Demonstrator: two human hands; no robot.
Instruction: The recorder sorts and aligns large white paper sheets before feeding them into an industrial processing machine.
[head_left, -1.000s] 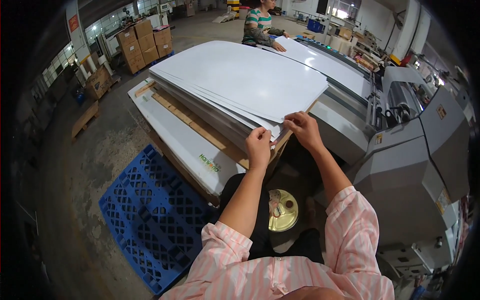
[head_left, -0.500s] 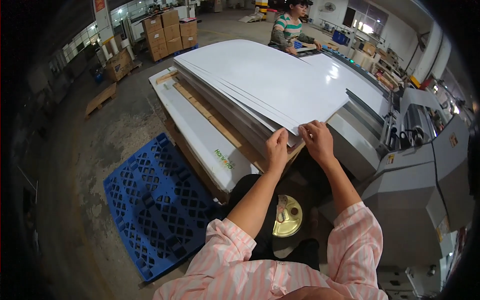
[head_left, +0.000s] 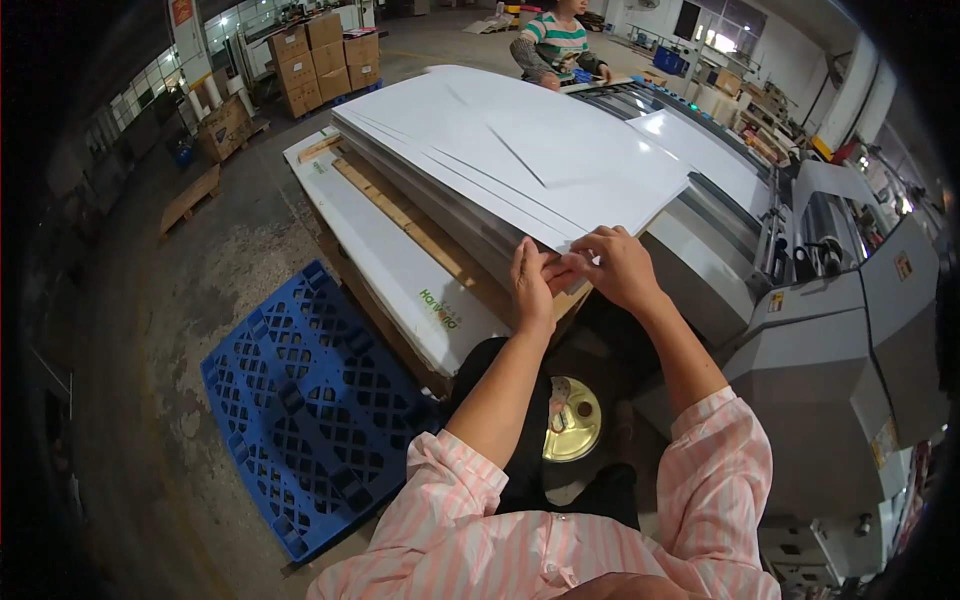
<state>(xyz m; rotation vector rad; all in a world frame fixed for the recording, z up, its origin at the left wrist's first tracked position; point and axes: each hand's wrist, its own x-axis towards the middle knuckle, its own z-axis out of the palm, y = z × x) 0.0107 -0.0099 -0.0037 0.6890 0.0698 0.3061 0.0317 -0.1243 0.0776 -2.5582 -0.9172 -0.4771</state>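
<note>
**Loose corner, crowded fingers: where the white sheets could crease**

The stack of white sheets [head_left: 590, 135] lies in front of me, its near corner right at my fingers. My left grip [head_left: 534, 284] stands upright against that corner, fingers nearly straight. My right grip [head_left: 622, 270] is curled just beside it, thumb and fingers drawn in close, the two nearly meeting. I cannot tell whether either has paper pinched between the fingertips, since my own fingers hide the spot.

My main worry is the count. The edges along the left side are staggered and lie close together, so a careless pinch could take two sheets as one. Pressing too hard could leave a dent or a kink at the corner, because only a small patch would carry the load of such a broad sheet. A dark slanting streak crosses the top surface; I cannot tell if it is a ripple or a shadow, but a bulge there could turn into a fold if I pushed from my end.

Dragging sideways could snag the paper on the grey machine [head_left: 820, 345] at my right, or on the wooden strip [head_left: 405, 213] low along the left.
</note>
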